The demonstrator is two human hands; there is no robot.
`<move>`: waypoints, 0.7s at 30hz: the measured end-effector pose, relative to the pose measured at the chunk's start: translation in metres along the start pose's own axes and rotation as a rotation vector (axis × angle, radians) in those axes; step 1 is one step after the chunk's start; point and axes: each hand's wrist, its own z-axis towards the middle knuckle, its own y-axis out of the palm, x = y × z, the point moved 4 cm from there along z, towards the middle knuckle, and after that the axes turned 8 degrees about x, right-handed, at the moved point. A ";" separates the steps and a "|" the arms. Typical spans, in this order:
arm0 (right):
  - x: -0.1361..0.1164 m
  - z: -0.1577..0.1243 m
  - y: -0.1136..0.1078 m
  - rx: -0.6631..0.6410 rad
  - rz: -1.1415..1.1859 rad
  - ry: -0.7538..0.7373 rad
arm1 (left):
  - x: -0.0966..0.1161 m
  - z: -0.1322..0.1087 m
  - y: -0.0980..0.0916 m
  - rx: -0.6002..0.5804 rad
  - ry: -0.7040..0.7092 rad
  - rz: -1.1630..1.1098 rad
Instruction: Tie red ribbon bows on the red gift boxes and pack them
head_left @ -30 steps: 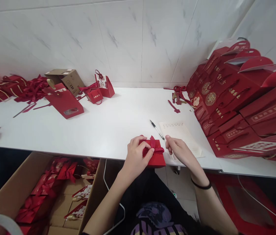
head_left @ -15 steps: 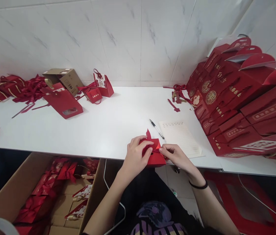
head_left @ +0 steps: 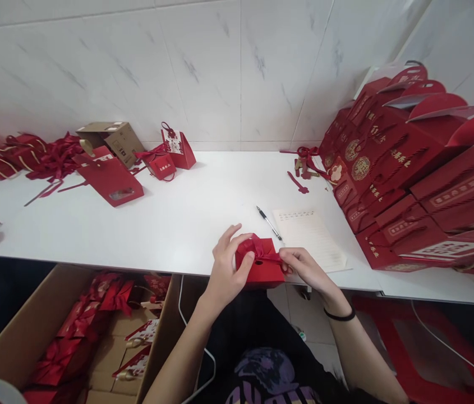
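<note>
Red ribbon (head_left: 257, 247) drawn across a box (head_left: 267, 273), held at the near edge of the bench (head_left: 178, 224).
One ribbon end is pinched by the right hand (head_left: 306, 270); the box's left side is touched by the left hand (head_left: 227, 270), its fingers spread (whether ribbon is gripped there cannot be told), and a pen (head_left: 269, 223) is seen beyond.

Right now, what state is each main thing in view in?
Left hand: on the box's left side, fingers spread
Right hand: pinching ribbon at the box's right
Red ribbon: looped across the box top; knot unclear
Small red gift box: at the table's front edge
Ballpoint pen: lying flat
Lined paper: flat, written on near the top
Cardboard carton: open, holding ribboned boxes
</note>
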 end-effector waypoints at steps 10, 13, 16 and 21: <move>0.006 0.057 -0.021 0.437 -0.767 -0.213 | 0.008 -0.005 0.000 -0.429 0.376 0.318; 0.020 0.070 -0.009 0.422 -0.974 -0.233 | 0.000 -0.006 0.001 -0.393 0.360 0.282; 0.030 0.075 -0.004 0.372 -1.094 -0.234 | -0.013 -0.007 -0.010 -0.263 0.239 0.179; 0.041 0.077 -0.013 0.372 -1.100 -0.216 | -0.050 -0.021 -0.050 0.241 -0.277 -0.408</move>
